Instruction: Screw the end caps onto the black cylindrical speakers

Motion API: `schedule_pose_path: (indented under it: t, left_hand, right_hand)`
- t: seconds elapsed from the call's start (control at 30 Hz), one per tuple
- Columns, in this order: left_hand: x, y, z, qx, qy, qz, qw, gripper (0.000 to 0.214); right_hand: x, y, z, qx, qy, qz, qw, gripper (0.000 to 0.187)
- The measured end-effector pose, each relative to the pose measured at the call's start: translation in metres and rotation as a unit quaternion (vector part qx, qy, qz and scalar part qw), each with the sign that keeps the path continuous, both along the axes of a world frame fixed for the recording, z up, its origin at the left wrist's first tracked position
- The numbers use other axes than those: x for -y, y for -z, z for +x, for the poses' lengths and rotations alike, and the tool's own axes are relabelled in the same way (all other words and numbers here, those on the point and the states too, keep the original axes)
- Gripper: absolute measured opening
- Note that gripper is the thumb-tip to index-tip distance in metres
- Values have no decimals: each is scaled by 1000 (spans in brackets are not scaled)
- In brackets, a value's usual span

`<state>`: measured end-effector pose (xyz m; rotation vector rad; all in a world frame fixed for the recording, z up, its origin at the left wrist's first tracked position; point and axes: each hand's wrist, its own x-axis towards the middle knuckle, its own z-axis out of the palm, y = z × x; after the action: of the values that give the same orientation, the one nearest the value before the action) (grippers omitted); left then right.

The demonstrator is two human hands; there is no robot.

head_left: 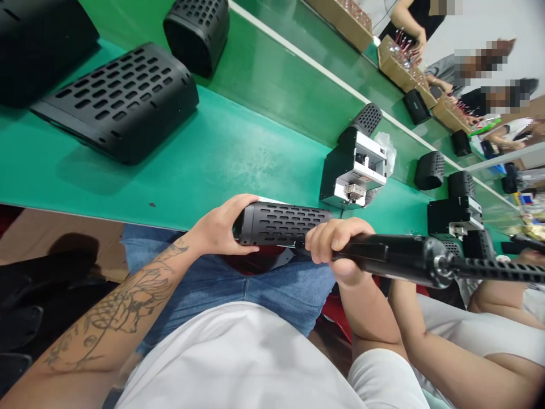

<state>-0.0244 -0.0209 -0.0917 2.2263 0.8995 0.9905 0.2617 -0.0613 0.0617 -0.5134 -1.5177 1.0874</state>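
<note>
Black slotted cover (283, 223) is held above the person's lap, just in front of the near edge of the green belt (238, 142), and it lies almost level, with its rows of slots facing up. The left hand (221, 227), on a tattooed forearm, is closed around the left end of this cover, with the thumb under it and the fingers over the top. The right hand (336, 245) is wrapped tightly around the front part of a black tool (395, 257), and the tip of the tool meets the right end of the cover; the tip itself is hidden behind the fingers. From the back end of the tool a coiled cable (498, 269) goes to the right. On the belt, well apart from the hands, lie a large cover (123, 102) of the same kind and a smaller one (198, 34) behind it. A black unit with white parts inside (355, 170) stands on the belt near the right hand. The arm of another person (447, 335) is beside the person's right arm, and more people work at cardboard boxes (400, 63) far along the belt.
</note>
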Motion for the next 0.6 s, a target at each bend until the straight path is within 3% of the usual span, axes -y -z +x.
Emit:
schedule_pose_path:
  t: [0.1,0.23,0.4,0.5,0.6]
  left_hand:
    - [0,1,0,-7,-4,-5,1000,112]
    - [-1,0,-1,-14,-2,-15,1000,109]
    - [-1,1,-1,-13,-14,-32,999,109]
    - [-1,2,-1,-9,-19,-38,999,110]
    - [-1,1,0,-13,-21,-53,998,111]
  right_hand:
    - [-13,-17,29,-35,150,-2,988,32]
    - [-62,-26,88,-36,432,88,897,42]
    - [-113,0,125,-6,472,55,880,39]
    - [-117,13,123,-20,474,54,878,38]
    - [-104,9,113,-6,473,37,880,35]
